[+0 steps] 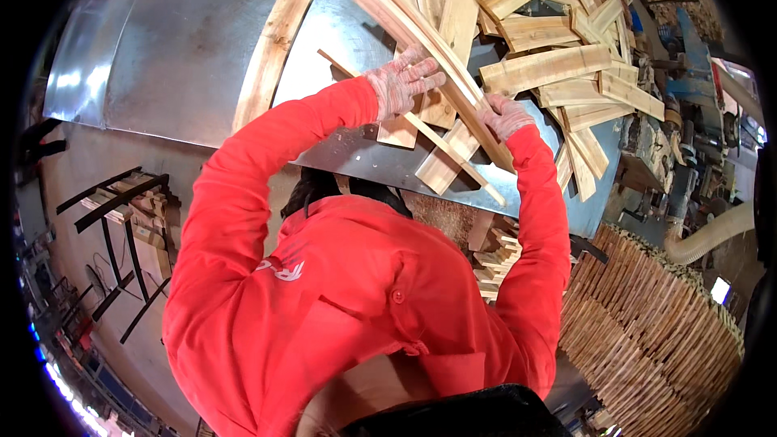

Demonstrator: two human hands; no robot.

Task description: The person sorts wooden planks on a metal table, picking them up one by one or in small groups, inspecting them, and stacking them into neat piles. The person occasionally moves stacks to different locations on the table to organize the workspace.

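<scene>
My left hand (401, 86), in a pale, reddish-stained glove, has its fingers stretched out and spread beside the long wooden boards (437, 42). Whether the fingertips touch them I cannot tell. These boards lie together, slanting from upper left to lower right over other planks. In a similar glove, my right hand (505, 116) grips their right edge near the lower end, with some fingers hidden. A thin wooden strip (441, 144) runs slantwise below my left hand. Under it a short plank (445, 163) rests near the table's front edge.
Many loose planks (546, 67) are heaped at the right of the metal table (186, 40). One long board (277, 44) lies apart on the left. A tall stack of wood (647, 332) stands at lower right, and a black metal frame (121, 235) on the floor at left.
</scene>
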